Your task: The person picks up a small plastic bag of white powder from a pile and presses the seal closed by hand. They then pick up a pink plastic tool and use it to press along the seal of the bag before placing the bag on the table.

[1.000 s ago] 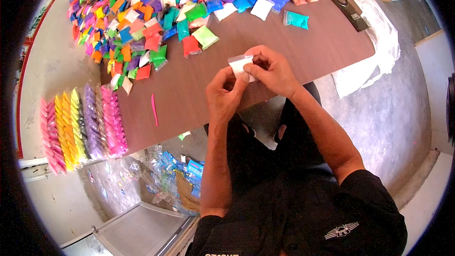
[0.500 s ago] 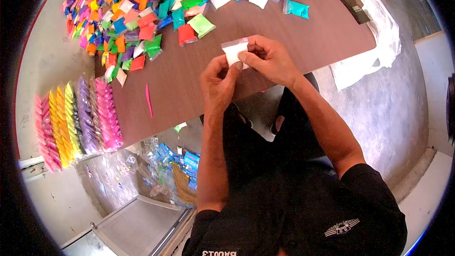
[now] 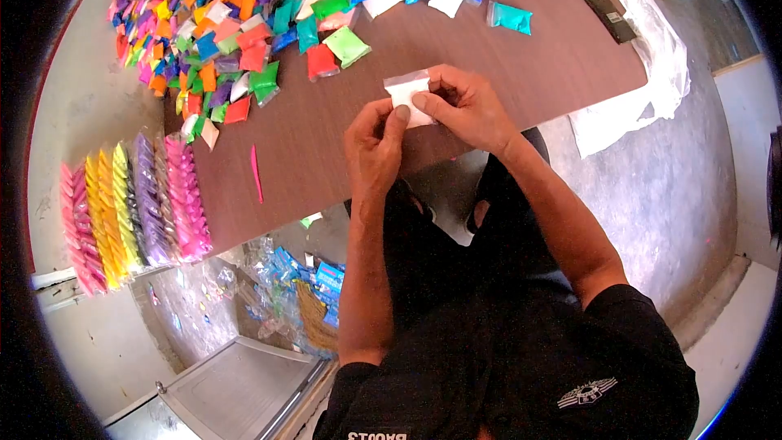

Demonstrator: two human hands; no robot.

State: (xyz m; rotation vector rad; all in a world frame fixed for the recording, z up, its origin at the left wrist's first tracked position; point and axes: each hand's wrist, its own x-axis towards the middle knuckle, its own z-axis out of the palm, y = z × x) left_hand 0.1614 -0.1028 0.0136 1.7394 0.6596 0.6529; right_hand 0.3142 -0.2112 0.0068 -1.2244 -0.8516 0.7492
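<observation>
A small clear packet of white material point(image 3: 412, 107) is held up between my two hands, above the near edge of the brown table point(image 3: 326, 147). My left hand point(image 3: 376, 143) pinches its left side, thumb in front and the fingers behind. From the right, my right hand point(image 3: 468, 110) grips it the same way, its thumb pressed on the packet's face. The packet's transparent top strip points away from me. Beyond my hands lie a light green packet point(image 3: 349, 47) and a red packet point(image 3: 322, 62), both flat on the table.
A large heap of colourful packets point(image 3: 220, 24) covers the far left of the table. Rows of bundled packets point(image 3: 134, 204) lie at the left edge, near a pink strip point(image 3: 257, 173). A dark elongated device point(image 3: 601, 8) and a white plastic sheet point(image 3: 635, 106) are on the right.
My left thumb has shifted lower and left on the white packet, so more of its face shows. Both hands keep hold of it in nearly the same place.
</observation>
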